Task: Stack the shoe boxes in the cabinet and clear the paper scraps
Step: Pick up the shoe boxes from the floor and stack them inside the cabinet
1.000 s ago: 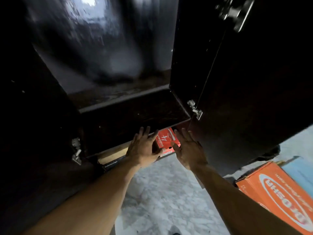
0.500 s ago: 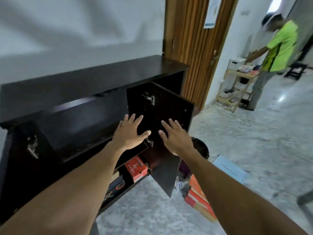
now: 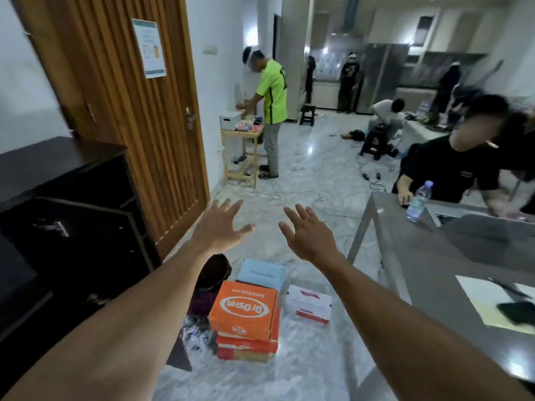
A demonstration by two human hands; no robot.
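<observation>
Head view: both arms reach forward over the marble floor. The left hand [image 3: 220, 230] is wide open, fingers spread and palm down, and holds nothing. The right hand [image 3: 309, 235], just beside it, is spread the same way and is also bare.

Below and between the two hands, a stack of shoe boxes sits on the floor. The orange box [image 3: 243, 309] lies on top of a red box [image 3: 246, 345]. A light blue box [image 3: 262, 274] stands behind them, nearer the hands. A white box [image 3: 309, 306] with red trim lies under the right wrist, touching or just beside the orange one. Under the left forearm there is a dark round object [image 3: 212, 277], and below it some pale crumpled bits [image 3: 197, 334], too blurred to tell whether they are paper.

Left of the left hand stands the dark cabinet [image 3: 72, 175] with its door [image 3: 86, 250] swung open. Right of the right hand is a grey table [image 3: 434, 256] with a water bottle [image 3: 419, 202] on it.
</observation>
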